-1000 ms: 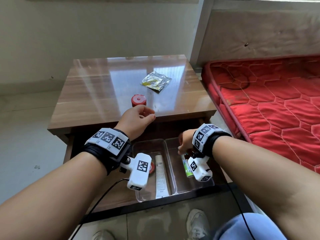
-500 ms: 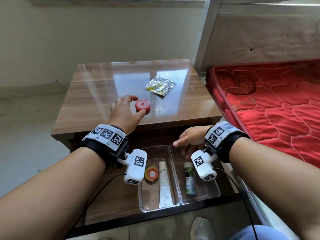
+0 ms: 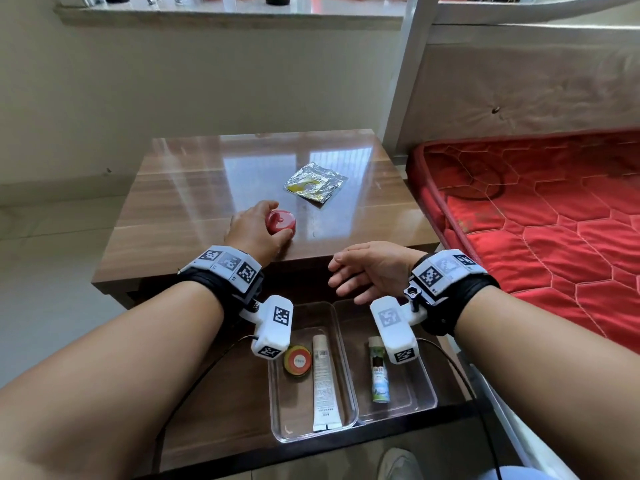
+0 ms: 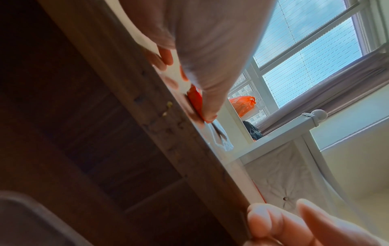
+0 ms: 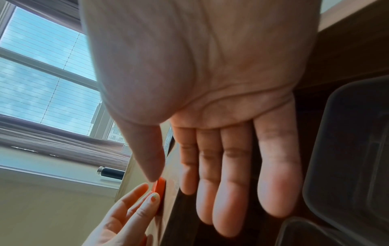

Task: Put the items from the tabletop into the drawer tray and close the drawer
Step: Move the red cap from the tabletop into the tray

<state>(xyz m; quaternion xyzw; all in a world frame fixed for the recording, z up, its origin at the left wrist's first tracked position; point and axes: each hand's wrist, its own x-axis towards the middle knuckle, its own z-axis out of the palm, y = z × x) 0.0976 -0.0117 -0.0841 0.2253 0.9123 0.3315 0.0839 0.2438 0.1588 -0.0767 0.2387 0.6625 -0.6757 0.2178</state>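
Left hand (image 3: 254,233) curled round red tin (image 3: 281,221) on tabletop (image 3: 194,188); right hand (image 3: 372,270) spread, empty, above drawer. Likely light, rigid, slick: best gripped across the rim.

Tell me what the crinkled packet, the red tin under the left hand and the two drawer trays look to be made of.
Packet: metallic foil, likely; silver, creased, catching glints of light.
Red tin: glossy surface with a highlight; painted metal or hard plastic, cannot tell which.
Drawer trays: clear rigid plastic, probably; the wooden drawer bottom shows through the walls.
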